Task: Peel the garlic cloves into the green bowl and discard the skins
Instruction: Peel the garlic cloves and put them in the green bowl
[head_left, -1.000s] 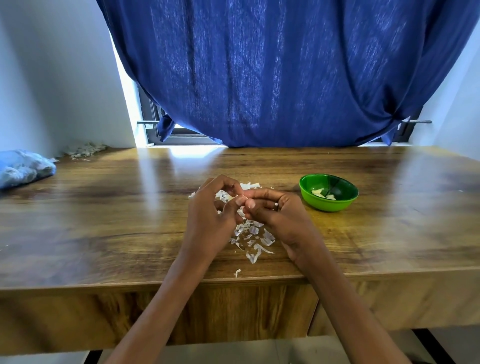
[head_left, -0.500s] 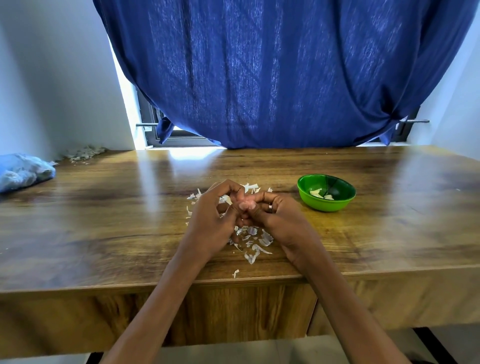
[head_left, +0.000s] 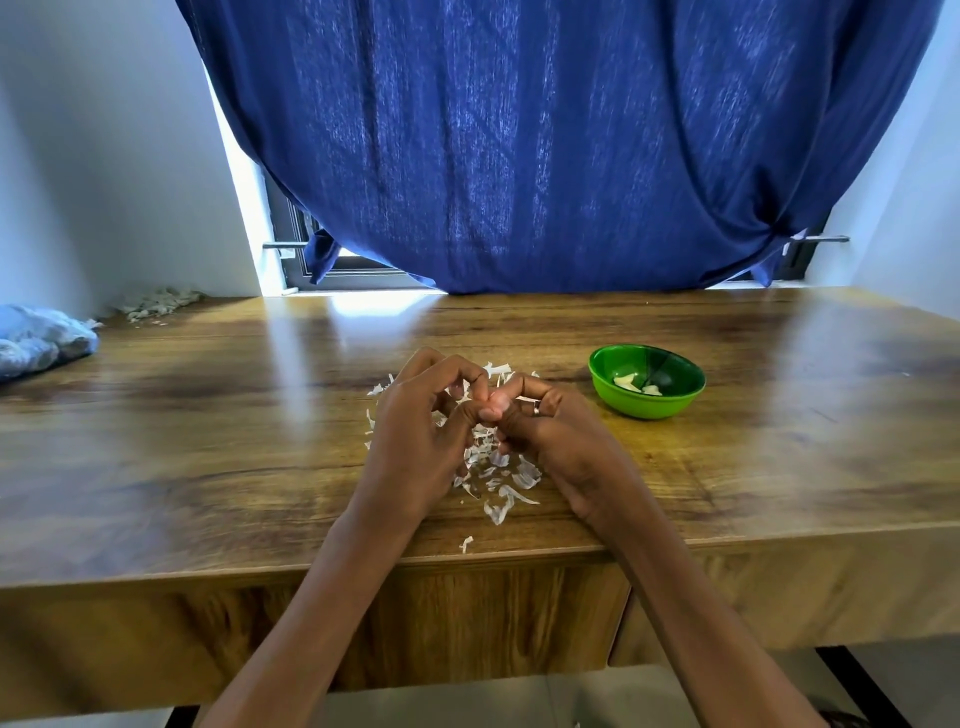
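My left hand (head_left: 415, 441) and my right hand (head_left: 561, 441) meet fingertip to fingertip above a heap of white garlic skins (head_left: 493, 473) on the wooden table (head_left: 208, 441). The curled fingers and thumbs of both hands pinch a garlic clove between them; the clove itself is almost wholly hidden. My right hand wears a ring. A green bowl (head_left: 675, 402) stands to the right of my hands, apart from them, with a few pale peeled cloves (head_left: 628, 382) inside.
A blue plastic bag (head_left: 41, 338) lies at the table's far left edge. A small pile of dry scraps (head_left: 156, 302) sits at the back left corner. One loose skin (head_left: 466, 543) lies near the front edge. A blue curtain (head_left: 545, 145) hangs behind the table.
Both hands stayed together over the skins, with the fingers shifting slightly round the clove. The view has tilted a little. The bowl has not moved.
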